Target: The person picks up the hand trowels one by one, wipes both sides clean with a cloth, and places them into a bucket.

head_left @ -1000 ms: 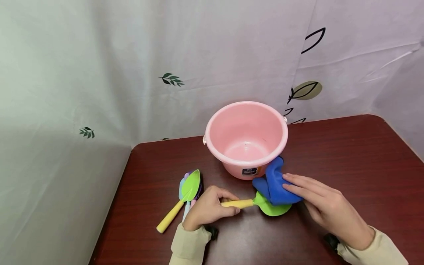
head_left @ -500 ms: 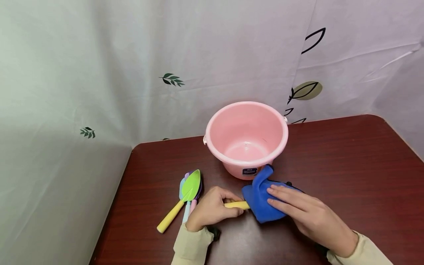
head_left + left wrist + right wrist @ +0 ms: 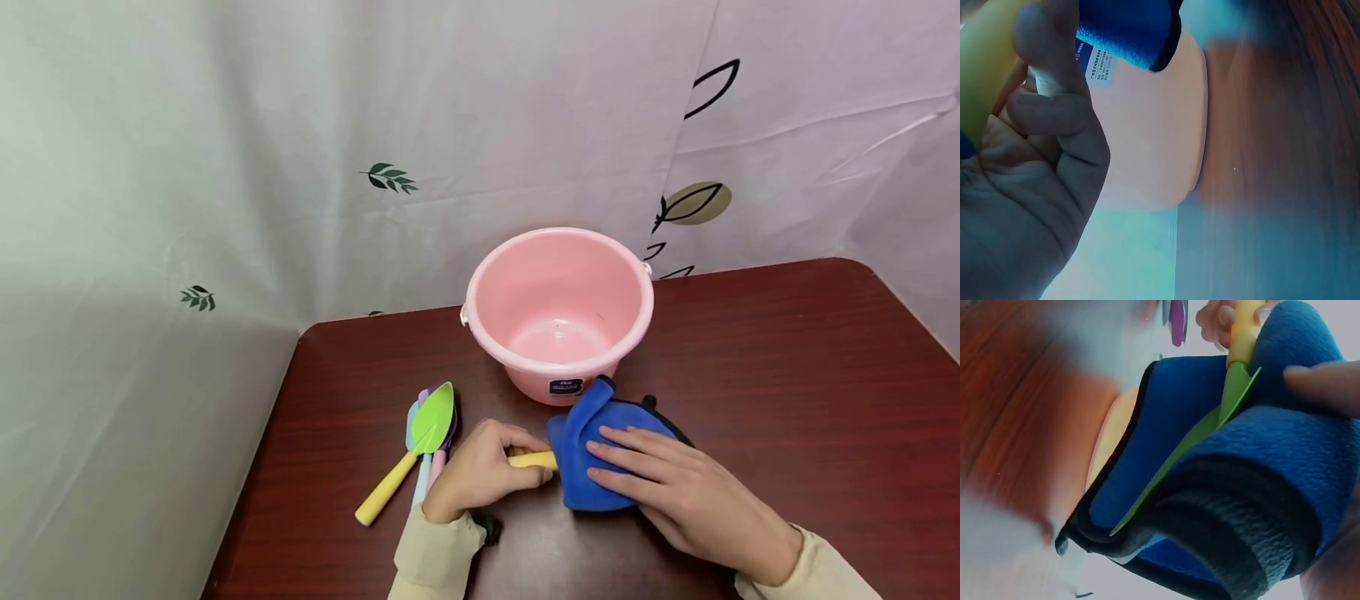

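My left hand [image 3: 483,473] holds a garden trowel by its yellow handle [image 3: 534,460], thumb and fingers around it. A blue cloth [image 3: 588,487] with black edging lies over the trowel's blade, hiding it from the head view. In the right wrist view the green blade [image 3: 1200,432] shows between two folds of this cloth. My right hand [image 3: 693,496] has its fingers spread on top of the cloth, while its thumb [image 3: 1325,387] presses the fold on the other side.
Just beyond the hands stands a pink bucket [image 3: 486,335] with a dark label. Left of my left hand lies a small pile of hand tools, a second green trowel [image 3: 433,418] with a yellow handle on top. A patterned curtain [image 3: 480,125] hangs behind the table [image 3: 787,358].
My right hand has moved left with the cloth, from the blade's far part toward the handle. The green blade, partly visible before, is covered in the head view. My left hand stays nearly still.
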Demonstrator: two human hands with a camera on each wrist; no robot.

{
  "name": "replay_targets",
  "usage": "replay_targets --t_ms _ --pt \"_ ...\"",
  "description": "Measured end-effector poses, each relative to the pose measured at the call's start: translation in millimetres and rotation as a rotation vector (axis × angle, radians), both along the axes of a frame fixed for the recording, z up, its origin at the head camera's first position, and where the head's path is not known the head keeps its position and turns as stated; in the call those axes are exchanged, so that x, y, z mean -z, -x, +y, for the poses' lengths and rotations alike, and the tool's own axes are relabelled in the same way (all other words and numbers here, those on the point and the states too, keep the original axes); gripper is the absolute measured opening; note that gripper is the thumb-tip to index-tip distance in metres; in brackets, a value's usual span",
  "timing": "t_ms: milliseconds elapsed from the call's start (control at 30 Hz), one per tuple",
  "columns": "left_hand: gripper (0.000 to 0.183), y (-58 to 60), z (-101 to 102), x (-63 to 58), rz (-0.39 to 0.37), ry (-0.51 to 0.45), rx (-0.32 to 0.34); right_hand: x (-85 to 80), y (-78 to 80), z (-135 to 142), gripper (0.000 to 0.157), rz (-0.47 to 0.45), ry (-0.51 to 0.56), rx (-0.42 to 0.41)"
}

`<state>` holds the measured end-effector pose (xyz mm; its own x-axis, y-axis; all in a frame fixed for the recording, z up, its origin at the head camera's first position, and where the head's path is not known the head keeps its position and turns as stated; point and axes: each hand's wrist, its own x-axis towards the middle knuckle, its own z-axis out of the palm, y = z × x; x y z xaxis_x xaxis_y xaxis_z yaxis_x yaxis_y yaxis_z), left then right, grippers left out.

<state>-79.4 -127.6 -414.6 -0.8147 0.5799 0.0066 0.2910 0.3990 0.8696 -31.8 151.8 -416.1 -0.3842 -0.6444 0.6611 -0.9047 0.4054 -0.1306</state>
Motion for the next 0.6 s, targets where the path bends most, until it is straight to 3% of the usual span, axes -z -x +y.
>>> replay_targets --t_ms 433,600 --pt "0.016 1.6 -0.3 1.3 0.086 -0.018 0.015 4.1 3.3 9.3 0.046 -0.158 -0.074 0.034" --pt "0.018 2.0 -0.2 1.4 0.085 -0.013 0.015 6.6 7.1 13.2 0.047 -0.147 -0.028 0.018"
